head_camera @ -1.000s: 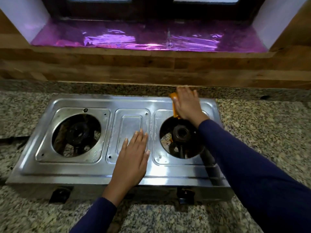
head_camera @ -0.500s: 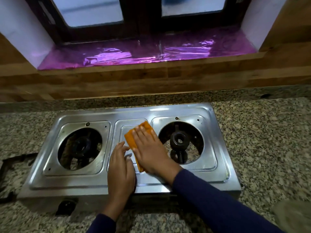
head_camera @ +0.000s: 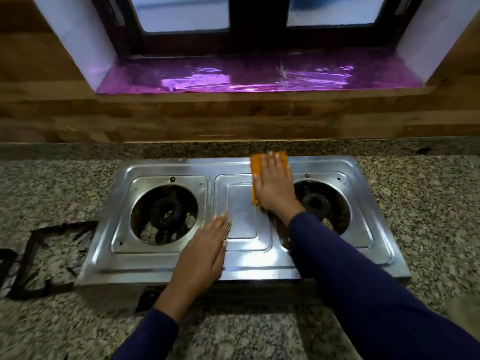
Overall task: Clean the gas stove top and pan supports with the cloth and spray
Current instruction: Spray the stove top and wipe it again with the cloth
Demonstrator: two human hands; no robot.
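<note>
A single head-worn wide-angle camera is looking forward and steeply down from close above the stove top (head_camera: 241,261), which is filling mid-frame; the table (head_camera: 428,203) is spreading around it, the window sill (head_camera: 233,76) lying beyond.

No readable text, label, brand, number or sign is shown anywhere, neither on the steel gas stove (head_camera: 241,261) nor on the orange cloth (head_camera: 257,165), the granite counter (head_camera: 428,203) or the window sill (head_camera: 233,76).
</note>
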